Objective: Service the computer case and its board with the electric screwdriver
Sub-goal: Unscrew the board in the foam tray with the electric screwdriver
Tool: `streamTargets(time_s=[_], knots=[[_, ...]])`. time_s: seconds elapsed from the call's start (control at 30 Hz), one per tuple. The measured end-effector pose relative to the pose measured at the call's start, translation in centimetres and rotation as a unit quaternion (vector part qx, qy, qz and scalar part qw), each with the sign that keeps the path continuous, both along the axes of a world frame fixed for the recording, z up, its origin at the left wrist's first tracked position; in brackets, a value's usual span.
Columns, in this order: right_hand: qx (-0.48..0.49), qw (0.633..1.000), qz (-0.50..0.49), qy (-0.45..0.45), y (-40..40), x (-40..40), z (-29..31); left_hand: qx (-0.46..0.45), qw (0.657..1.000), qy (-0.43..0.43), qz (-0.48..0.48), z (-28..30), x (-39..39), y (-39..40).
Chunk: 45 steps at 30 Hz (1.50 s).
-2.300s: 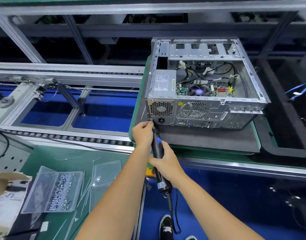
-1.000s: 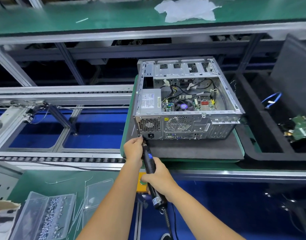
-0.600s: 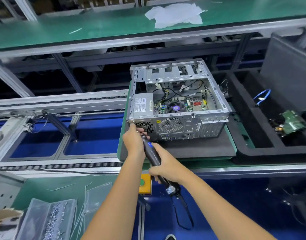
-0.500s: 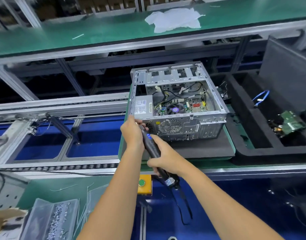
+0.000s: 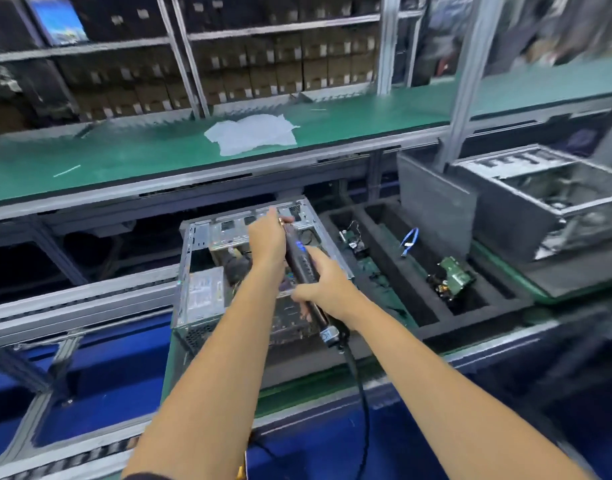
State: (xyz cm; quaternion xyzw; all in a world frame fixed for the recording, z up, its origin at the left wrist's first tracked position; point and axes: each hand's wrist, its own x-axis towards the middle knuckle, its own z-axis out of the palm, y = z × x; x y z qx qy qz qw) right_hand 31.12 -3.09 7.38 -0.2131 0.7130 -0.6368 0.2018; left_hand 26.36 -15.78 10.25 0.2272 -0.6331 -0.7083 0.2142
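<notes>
I have lifted the electric screwdriver away from the rear lower-left corner of the computer case and carried it up over the open top, toward the far drive-cage end; I judge the rear screw finished and a far one next. My right hand wraps the barrel, my left hand pinches near the tip. Its long axis runs from the cable near me, tip pointing away and slightly left.

We note both hands and the screwdriver moved from the case's lower-left rear corner to its far top edge.
</notes>
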Motion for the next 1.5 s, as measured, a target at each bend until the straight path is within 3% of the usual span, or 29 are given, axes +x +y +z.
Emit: streamTargets(time_s=[0.17,0.33,0.5,0.63,0.83,0.9,1.0,1.07,1.17,1.5], knots=[[0.034,0.993,-0.11,0.038,7.6,-4.9,0.1,-0.051,0.997,-0.02,-0.061,-0.4,-5.6,8.7],[0.038,0.989,-0.145,0.004,14.7,-11.0,-2.4,-0.04,0.992,-0.053,-0.104,-4.4,-10.8,15.0],[0.052,0.987,-0.146,-0.031,19.3,-17.3,-5.6,-0.154,0.968,-0.154,-0.122,-9.9,-16.5,17.6],[0.085,0.985,-0.132,-0.068,20.7,-20.7,-8.8,-0.253,0.917,-0.26,-0.166,-14.9,-19.2,17.7],[0.151,0.979,-0.09,-0.104,20.9,-23.6,-12.8,-0.325,0.849,-0.359,-0.21,-21.0,-20.7,18.7],[0.153,0.977,-0.087,-0.12,20.8,-24.5,-13.6,-0.391,0.798,-0.379,-0.259,-22.0,-21.5,19.2],[0.168,0.971,-0.097,-0.142,20.4,-25.8,-14.5,-0.481,0.694,-0.407,-0.348,-23.4,-22.3,20.1],[0.166,0.969,-0.096,-0.153,20.3,-26.5,-14.9,-0.511,0.648,-0.426,-0.37,-24.7,-22.3,20.5],[0.158,0.97,-0.094,-0.158,20.1,-27.2,-15.2,-0.538,0.626,-0.433,-0.363,-26.6,-21.9,20.8],[0.136,0.974,-0.081,-0.162,19.2,-28.5,-15.7,-0.6,0.606,-0.391,-0.347,-27.7,-22.0,20.3]])
